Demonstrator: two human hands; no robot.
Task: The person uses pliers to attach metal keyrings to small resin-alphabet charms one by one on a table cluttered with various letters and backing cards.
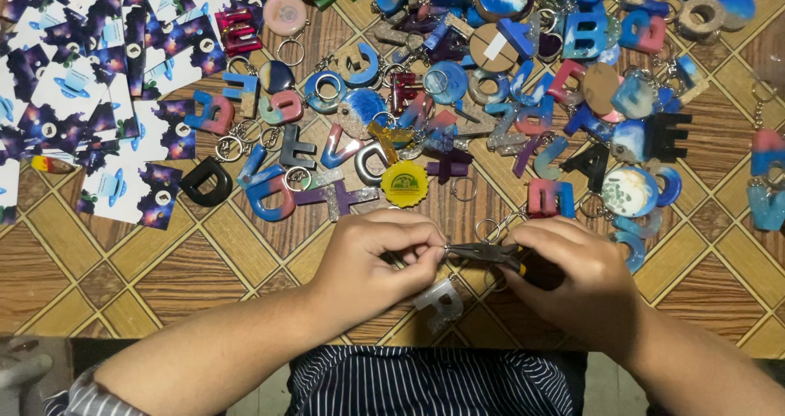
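Pale grey resin forms the letter-shaped charm [437, 301] that hangs just under the two hands, over the near edge of the wooden-pattern table [147, 260]. It seems to hang from a small metal ring, but the ring is mostly hidden by the fingertips, so I cannot tell exactly how it is joined. The left hand [368, 256] is closed in a pinch, thumb and forefinger pressed together on this small piece, probably to keep it steady. The right hand [572, 273] is wrapped around the handles of slim pliers [486, 252]; their thin tips point left and meet the left fingertips, so the tool can work on the ring while the charm hangs free below. Just beyond the hands lies a yellow round tag [404, 184], near a black letter keychain [206, 182]. Farther back, a big heap of resin letter keychains [523, 72] in blue, pink and purple covers the table, many with rings on them. At far left, printed backing cards [90, 80] with dark galaxy corners lie spread and overlapping, well apart from the hands.
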